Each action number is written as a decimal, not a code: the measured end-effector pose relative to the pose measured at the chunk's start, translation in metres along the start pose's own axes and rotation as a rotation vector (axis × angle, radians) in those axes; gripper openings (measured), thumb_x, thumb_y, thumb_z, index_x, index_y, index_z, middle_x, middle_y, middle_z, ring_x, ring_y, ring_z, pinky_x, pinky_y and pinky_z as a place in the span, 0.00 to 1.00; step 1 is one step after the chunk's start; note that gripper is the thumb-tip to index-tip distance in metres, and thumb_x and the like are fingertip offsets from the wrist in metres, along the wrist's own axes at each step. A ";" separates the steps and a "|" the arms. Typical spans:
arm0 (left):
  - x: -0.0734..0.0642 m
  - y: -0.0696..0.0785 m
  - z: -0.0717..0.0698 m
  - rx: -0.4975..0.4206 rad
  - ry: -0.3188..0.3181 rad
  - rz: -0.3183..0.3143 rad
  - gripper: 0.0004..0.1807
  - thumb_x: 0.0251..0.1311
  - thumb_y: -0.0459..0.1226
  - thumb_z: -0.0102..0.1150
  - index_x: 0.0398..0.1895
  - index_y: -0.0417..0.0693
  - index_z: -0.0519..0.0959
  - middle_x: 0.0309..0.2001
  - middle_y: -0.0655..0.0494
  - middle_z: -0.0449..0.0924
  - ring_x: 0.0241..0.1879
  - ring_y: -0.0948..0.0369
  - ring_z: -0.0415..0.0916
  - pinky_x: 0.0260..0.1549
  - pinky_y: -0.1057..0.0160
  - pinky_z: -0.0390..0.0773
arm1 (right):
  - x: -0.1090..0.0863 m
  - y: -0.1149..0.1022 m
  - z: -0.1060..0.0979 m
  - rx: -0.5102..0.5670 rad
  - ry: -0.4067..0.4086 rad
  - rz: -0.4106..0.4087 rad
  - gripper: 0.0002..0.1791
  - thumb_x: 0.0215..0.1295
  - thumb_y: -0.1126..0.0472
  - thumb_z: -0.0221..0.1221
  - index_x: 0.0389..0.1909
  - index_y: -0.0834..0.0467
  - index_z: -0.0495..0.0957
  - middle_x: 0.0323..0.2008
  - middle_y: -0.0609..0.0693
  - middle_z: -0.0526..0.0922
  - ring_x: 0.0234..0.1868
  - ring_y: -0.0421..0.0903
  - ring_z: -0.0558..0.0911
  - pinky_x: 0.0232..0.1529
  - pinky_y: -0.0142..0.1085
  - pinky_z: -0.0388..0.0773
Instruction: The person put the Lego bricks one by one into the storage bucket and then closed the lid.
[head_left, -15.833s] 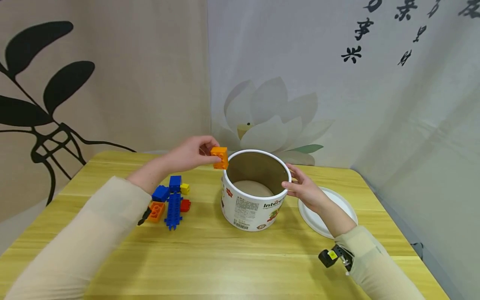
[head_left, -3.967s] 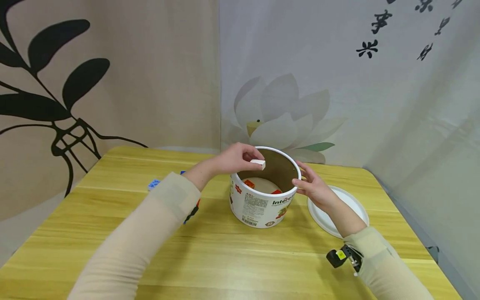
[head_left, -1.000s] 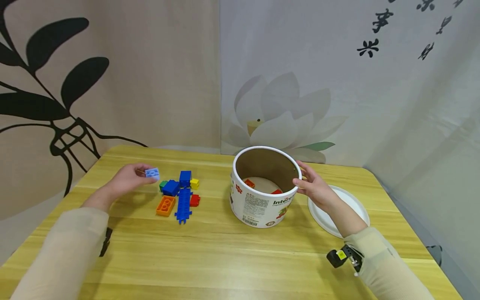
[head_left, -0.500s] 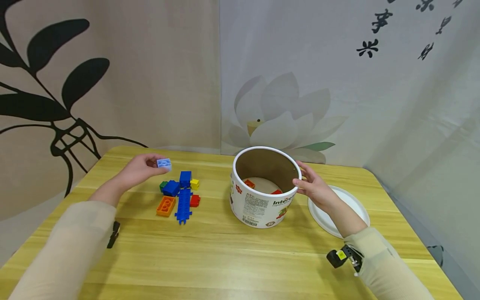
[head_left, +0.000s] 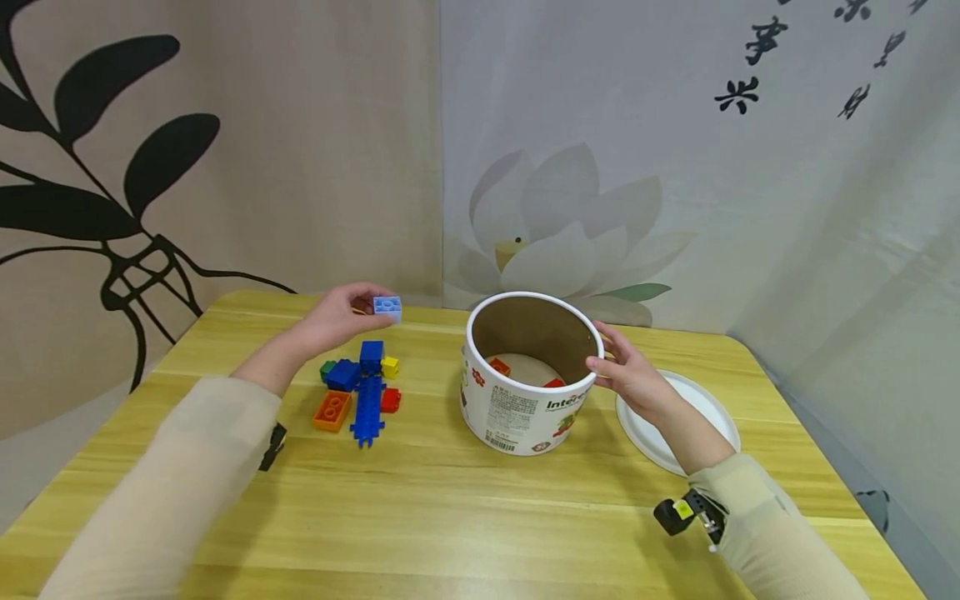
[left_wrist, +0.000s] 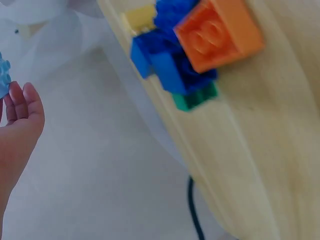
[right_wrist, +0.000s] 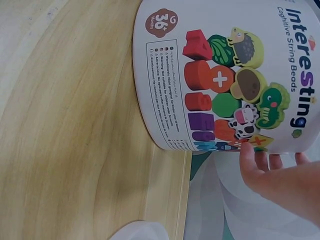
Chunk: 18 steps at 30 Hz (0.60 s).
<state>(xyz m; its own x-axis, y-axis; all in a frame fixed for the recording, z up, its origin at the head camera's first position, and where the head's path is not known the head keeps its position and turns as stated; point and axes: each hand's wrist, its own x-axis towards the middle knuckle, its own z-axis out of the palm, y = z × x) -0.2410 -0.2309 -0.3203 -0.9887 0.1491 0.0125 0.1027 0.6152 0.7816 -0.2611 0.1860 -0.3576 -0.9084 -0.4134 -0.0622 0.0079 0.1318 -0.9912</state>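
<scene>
My left hand (head_left: 337, 318) pinches a light blue toy brick (head_left: 387, 307) between thumb and fingers, raised above the far part of the table. In the left wrist view the brick (left_wrist: 4, 77) shows only partly at the left edge. My right hand (head_left: 628, 379) holds the right side of a white printed bucket (head_left: 510, 412) near its rim, thumb in front and fingers round the side. Inside the bucket lie an orange brick (head_left: 499, 367) and a red piece (head_left: 553, 383). The right wrist view shows the bucket's printed wall (right_wrist: 220, 100) close up.
Left of the bucket sit blue bricks (head_left: 342, 375), a long blue studded piece (head_left: 367, 412), an orange brick (head_left: 332, 412), a red brick (head_left: 390, 400), a yellow block (head_left: 390, 367) and a green brick (head_left: 327, 371). A white round lid (head_left: 708, 425) lies to the right, partly under the right forearm.
Earlier an orange brick, then a white piece were held at the bucket. Over the last second my left hand has carried the light blue brick up and rightward. The right hand stays put.
</scene>
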 end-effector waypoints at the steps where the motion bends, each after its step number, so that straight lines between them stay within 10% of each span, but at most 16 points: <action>1: 0.002 0.004 0.002 -0.007 -0.005 0.010 0.25 0.61 0.44 0.58 0.59 0.43 0.70 0.50 0.44 0.71 0.47 0.51 0.66 0.42 0.65 0.71 | 0.000 0.000 0.000 0.000 0.000 0.000 0.41 0.67 0.62 0.53 0.73 0.58 0.40 0.69 0.66 0.47 0.57 0.46 0.67 0.46 0.27 0.75; 18: 0.026 0.069 0.044 -0.071 -0.103 0.187 0.20 0.58 0.40 0.61 0.53 0.45 0.75 0.42 0.49 0.76 0.42 0.55 0.69 0.39 0.64 0.73 | 0.000 -0.001 0.001 0.019 0.001 0.004 0.41 0.67 0.63 0.53 0.73 0.58 0.41 0.68 0.66 0.48 0.53 0.40 0.70 0.46 0.28 0.75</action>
<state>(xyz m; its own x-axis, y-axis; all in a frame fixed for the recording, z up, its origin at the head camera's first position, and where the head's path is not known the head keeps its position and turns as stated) -0.2553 -0.1501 -0.2936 -0.9364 0.3361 0.1006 0.2719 0.5139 0.8136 -0.2606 0.1849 -0.3567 -0.9087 -0.4123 -0.0656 0.0189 0.1162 -0.9930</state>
